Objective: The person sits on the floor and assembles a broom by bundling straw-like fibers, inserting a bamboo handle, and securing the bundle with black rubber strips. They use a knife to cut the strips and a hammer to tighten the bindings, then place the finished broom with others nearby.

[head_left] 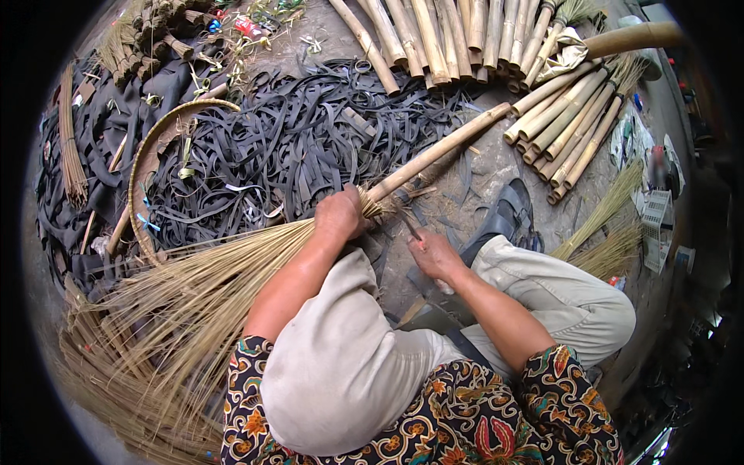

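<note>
Pale knee (322,387) — straw bundle (232,267) in left hand (339,215) — right hand (434,254) near its end.

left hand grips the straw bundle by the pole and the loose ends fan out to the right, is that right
Not quite: in the head view, the straw bundle fans out to the left. The left hand does grip it by the pole.

Wears a black, orange-flowered cloth shirt (465,415) at five o'clock, pale-beige cloth trousers (337,372), dark strapped sandal (511,211) toward three.
</note>
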A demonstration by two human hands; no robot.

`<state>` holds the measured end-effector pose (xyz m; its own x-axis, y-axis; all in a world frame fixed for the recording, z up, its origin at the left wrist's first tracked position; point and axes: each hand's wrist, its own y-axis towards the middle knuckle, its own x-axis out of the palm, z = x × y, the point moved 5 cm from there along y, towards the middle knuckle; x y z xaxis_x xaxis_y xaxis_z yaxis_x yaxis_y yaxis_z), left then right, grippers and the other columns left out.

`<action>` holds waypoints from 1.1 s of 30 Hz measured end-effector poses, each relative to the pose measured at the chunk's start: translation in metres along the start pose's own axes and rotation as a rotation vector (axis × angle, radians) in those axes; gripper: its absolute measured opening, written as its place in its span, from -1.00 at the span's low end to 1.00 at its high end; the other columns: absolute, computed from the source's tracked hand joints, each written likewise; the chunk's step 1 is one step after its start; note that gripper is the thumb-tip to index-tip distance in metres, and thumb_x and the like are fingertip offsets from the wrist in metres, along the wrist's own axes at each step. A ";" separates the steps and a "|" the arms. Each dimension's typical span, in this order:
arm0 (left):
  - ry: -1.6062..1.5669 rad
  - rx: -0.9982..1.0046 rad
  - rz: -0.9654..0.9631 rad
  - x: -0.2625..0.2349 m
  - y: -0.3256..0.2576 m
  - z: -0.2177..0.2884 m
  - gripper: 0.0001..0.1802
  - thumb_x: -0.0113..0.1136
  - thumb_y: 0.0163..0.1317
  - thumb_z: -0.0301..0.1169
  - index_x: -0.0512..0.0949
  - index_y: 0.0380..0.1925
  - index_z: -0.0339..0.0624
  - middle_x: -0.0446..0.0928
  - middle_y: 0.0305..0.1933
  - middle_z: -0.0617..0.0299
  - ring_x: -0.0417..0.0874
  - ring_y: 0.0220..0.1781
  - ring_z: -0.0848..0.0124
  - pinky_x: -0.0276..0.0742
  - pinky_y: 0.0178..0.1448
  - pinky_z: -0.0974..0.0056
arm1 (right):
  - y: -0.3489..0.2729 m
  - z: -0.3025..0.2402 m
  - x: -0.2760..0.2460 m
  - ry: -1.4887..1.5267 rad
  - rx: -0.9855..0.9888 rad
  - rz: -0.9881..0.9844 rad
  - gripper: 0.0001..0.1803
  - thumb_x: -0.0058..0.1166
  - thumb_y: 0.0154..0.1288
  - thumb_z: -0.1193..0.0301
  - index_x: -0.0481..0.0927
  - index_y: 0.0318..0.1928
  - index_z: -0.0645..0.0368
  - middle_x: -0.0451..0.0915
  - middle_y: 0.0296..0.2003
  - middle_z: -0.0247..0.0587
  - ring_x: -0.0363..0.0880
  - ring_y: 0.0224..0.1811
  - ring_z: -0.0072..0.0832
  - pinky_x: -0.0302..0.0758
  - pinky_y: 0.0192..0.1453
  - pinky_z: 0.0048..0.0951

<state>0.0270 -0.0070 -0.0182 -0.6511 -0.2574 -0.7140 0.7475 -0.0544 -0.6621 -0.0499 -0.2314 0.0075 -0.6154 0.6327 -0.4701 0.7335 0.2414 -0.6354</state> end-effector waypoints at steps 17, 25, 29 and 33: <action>-0.120 0.100 -0.154 -0.010 -0.008 -0.001 -0.33 0.59 -0.01 0.09 0.75 -0.14 -0.30 0.78 -0.03 -0.15 0.81 0.03 -0.03 0.70 0.14 -0.02 | 0.003 -0.005 -0.004 0.067 0.158 -0.048 -0.63 -0.07 0.54 0.17 0.54 -0.11 0.28 0.63 -0.27 0.38 0.63 -0.11 0.36 0.51 -0.05 0.18; -0.435 0.231 -0.454 0.013 0.021 -0.011 -0.37 0.61 -0.09 0.05 0.80 -0.13 -0.21 0.79 -0.16 0.00 0.78 -0.13 0.17 0.65 0.04 0.09 | 0.008 -0.007 -0.004 0.001 0.048 -0.021 -0.59 -0.06 0.59 0.13 0.52 -0.09 0.30 0.59 -0.41 0.22 0.63 -0.32 0.19 0.54 -0.17 0.04; -0.437 0.245 -0.442 0.014 0.018 -0.014 -0.38 0.58 0.00 0.15 0.80 -0.15 -0.15 0.79 -0.21 0.06 0.75 -0.20 0.20 0.62 0.02 0.11 | 0.009 -0.014 0.014 -0.184 -0.168 -0.022 -0.60 -0.05 0.61 0.13 0.54 -0.09 0.28 0.57 -0.50 -0.02 0.61 -0.58 -0.24 0.54 -0.40 -0.16; -0.476 0.214 -0.388 0.010 0.015 -0.019 -0.20 0.42 0.10 0.39 0.77 -0.07 -0.16 0.77 -0.16 -0.06 0.77 -0.11 0.09 0.61 0.05 0.05 | 0.008 0.025 0.024 0.355 0.263 0.034 -0.60 -0.04 0.62 0.13 0.55 0.01 0.26 0.54 -0.52 -0.22 0.55 -0.67 -0.49 0.51 -0.55 -0.30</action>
<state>0.0290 0.0079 -0.0398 -0.7866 -0.5770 -0.2201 0.5110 -0.4080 -0.7566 -0.0666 -0.2326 -0.0243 -0.4217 0.8614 -0.2830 0.6247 0.0498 -0.7793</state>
